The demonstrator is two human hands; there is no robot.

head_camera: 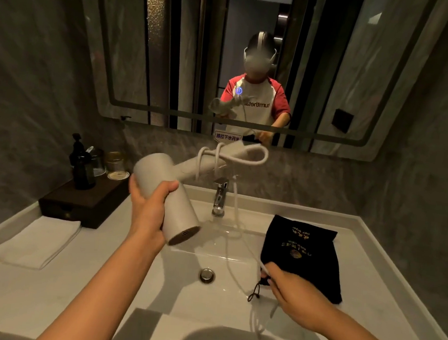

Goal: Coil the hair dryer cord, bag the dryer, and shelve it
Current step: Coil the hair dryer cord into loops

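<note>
My left hand (149, 204) grips the barrel of a white hair dryer (179, 214) above the sink, its handle pointing away toward the mirror. The white cord (234, 211) is looped loosely around the handle, then hangs down past the tap into the basin and runs to my right hand (292, 293), which is closed on it. A black drawstring bag (302, 252) with gold print lies flat on the counter at the right, partly under my right hand.
A white sink basin (183, 263) with a chrome tap (220, 196) and drain (206, 275) sits below. A folded white towel (35, 240) and a dark tray (81, 201) with bottles and jars stand at the left. A wall mirror (172, 58) is behind.
</note>
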